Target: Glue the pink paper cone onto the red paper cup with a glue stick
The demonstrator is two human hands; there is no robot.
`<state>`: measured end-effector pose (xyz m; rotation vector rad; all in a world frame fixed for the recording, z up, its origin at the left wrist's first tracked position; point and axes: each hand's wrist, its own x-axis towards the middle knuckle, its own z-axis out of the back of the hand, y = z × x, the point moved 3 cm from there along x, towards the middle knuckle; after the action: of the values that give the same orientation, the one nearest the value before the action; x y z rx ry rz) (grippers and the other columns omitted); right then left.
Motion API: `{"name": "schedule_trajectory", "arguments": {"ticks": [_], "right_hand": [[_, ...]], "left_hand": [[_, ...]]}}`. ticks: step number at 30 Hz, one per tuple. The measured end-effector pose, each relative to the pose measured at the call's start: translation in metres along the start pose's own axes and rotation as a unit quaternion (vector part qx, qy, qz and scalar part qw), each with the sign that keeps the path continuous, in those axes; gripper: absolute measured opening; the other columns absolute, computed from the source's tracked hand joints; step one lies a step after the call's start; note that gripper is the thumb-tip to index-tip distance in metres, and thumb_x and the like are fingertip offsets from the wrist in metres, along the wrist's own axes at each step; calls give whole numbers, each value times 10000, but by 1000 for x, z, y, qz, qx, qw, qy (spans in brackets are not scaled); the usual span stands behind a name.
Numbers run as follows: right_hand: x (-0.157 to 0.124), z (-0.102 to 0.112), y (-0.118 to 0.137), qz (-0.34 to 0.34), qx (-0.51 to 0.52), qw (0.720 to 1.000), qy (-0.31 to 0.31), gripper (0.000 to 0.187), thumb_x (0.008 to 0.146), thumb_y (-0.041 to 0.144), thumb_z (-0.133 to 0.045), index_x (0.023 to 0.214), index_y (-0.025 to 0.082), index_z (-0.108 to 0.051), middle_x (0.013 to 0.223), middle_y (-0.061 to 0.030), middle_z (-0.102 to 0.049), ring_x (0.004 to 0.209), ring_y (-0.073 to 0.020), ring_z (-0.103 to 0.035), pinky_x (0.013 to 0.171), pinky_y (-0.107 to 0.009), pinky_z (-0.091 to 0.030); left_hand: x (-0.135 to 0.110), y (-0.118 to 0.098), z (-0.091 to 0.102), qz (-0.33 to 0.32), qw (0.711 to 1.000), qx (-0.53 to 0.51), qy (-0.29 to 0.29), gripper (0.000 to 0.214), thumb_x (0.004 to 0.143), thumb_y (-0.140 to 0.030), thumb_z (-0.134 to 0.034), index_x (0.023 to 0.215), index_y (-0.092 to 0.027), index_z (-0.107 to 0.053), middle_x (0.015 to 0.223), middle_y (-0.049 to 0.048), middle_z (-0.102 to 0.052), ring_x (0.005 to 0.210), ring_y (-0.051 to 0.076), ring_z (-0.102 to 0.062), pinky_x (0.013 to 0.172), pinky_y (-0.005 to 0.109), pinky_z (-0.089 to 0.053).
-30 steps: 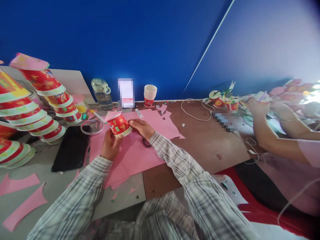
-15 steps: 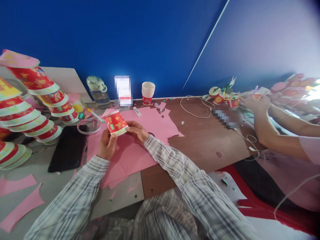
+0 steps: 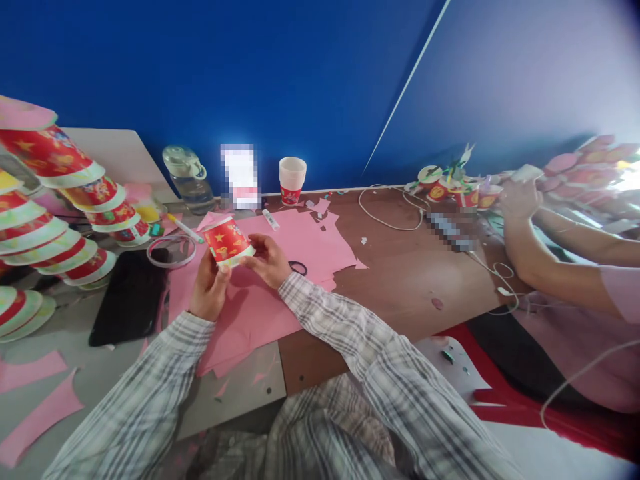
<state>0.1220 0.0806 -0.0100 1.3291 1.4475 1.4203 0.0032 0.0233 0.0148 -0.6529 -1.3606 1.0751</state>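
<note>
Two hands, one red paper cup (image 3: 226,241).
Left hand (image 3: 209,288) and right hand (image 3: 269,259) each keep a clenched grip on it above pink paper (image 3: 280,280) on the counter (image 3: 415,280).

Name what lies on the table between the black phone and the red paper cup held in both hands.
In the head view, a ring of clear tape lies between the black phone and the red paper cup, beside the pink paper.

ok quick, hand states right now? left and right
Left hand: closed on the red paper cup, gripping its near side.
Right hand: also on the red paper cup, fingers at its rim end, above the pink paper.
</note>
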Motion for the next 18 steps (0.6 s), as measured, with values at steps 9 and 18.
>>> {"name": "schedule_trajectory", "arguments": {"ticks": [9,18], "right_hand": [[-13,-1,13,62,-93,994,11,445,738,433,-605,1095,182,-520,1032,-81,-554,923,-193,-551,894,-361,-496],[10,17,16,1,-77,994,-83,277,774,266,-519,1033,170,-509,872,-29,-559,759,-116,-538,743,-260,-483]], "left_hand": [[3,3,-2,28,999,-16,-19,489,696,-362,-545,1100,-126,-404,1061,118,-515,937,193,-503,847,409,-378],[5,6,6,43,998,11,-49,439,707,-329,-527,1084,-137,-411,1034,109,-538,911,187,-520,832,403,-391]]}}
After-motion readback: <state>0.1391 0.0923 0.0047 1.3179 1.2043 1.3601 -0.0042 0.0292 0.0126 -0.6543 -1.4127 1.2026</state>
